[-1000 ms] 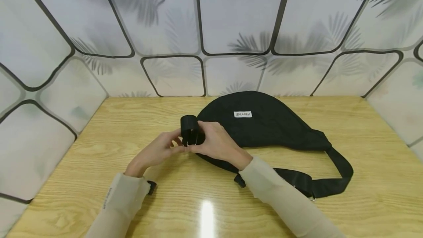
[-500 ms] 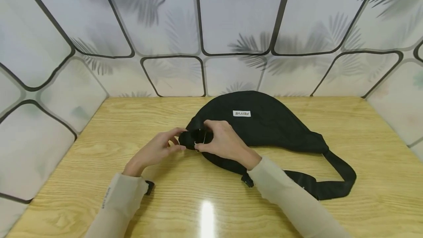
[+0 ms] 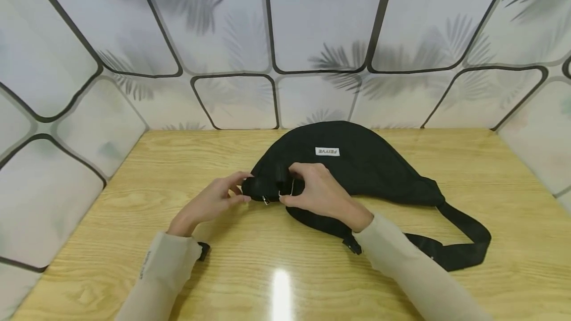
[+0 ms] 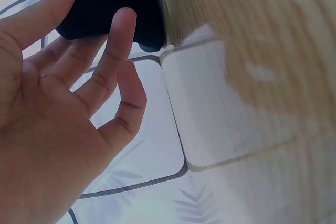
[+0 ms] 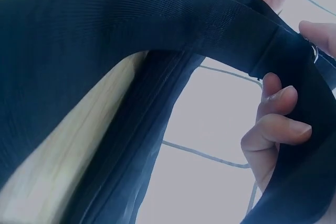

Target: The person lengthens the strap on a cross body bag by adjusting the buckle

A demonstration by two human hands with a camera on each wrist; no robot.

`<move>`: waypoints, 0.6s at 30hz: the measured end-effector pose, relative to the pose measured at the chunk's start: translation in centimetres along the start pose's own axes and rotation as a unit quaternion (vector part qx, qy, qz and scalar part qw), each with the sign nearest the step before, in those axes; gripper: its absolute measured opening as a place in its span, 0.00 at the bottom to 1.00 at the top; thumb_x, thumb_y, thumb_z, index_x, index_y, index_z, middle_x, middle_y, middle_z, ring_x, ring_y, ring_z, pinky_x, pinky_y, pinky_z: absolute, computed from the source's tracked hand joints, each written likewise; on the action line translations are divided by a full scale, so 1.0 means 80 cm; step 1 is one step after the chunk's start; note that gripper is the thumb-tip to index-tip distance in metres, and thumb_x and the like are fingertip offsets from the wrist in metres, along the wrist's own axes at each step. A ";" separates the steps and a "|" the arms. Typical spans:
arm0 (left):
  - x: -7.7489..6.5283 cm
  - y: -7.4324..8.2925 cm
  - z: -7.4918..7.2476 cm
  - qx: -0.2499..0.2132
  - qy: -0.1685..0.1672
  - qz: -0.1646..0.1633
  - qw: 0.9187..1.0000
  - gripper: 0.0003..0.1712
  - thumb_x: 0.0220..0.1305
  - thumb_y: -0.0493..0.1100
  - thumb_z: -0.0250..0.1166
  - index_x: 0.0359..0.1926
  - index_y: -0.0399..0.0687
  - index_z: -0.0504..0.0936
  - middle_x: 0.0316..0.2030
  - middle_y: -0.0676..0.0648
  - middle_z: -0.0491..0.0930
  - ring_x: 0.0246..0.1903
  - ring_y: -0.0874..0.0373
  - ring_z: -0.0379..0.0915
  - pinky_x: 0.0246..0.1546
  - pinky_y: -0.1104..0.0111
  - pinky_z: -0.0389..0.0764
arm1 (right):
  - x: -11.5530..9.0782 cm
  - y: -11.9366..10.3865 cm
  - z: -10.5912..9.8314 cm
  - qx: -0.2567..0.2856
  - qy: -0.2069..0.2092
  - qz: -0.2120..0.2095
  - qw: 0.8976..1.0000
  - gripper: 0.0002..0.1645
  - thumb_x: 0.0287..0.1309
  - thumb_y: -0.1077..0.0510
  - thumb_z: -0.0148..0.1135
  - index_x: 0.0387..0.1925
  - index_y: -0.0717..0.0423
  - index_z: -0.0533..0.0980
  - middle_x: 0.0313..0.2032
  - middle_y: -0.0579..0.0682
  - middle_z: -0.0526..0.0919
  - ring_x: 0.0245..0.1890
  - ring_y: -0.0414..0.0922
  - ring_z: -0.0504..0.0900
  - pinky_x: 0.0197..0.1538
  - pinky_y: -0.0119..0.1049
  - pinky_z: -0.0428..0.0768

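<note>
A black waist bag with a small white label lies on the wooden table. My left hand pinches the bag's left end between thumb and fingertips; in the left wrist view, the ring and little fingers stand off the dark fabric. My right hand holds a looped part of the webbing strap near a thin metal slider, thumb on one side and curled fingers on the other. A metal zipper pull shows between the hands.
The strap's far part loops out at the right of the bag. A black plastic buckle lies by the right cuff. A patterned wall covering stands along the table's back edge.
My right hand has moved right with the strap loop and slider, away from the left hand, uncovering the zipper pull. The buckle and far strap have shifted right too. My left hand stays nearly still.
</note>
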State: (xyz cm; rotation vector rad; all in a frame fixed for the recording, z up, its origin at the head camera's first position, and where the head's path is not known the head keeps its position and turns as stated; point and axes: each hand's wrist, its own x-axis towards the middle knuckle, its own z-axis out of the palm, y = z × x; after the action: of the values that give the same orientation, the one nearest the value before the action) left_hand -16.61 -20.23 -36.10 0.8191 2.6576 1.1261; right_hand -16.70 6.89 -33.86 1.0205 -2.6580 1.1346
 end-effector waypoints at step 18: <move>-0.002 -0.001 0.002 -0.005 -0.015 -0.020 1.000 0.25 0.71 0.32 0.63 0.66 0.30 0.70 0.55 0.30 0.76 0.43 0.48 0.80 0.39 0.60 0.80 | -0.028 0.015 -0.026 -0.011 0.004 0.008 1.000 0.14 0.49 0.55 0.77 0.36 0.53 0.80 0.30 0.39 0.83 0.28 0.40 0.75 0.34 0.36 0.73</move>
State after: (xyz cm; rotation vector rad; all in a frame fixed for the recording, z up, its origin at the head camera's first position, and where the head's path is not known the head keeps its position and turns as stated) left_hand -16.45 -20.29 -36.26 0.7714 2.6300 1.1062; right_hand -16.05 10.09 -33.82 0.9904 -2.6706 1.1074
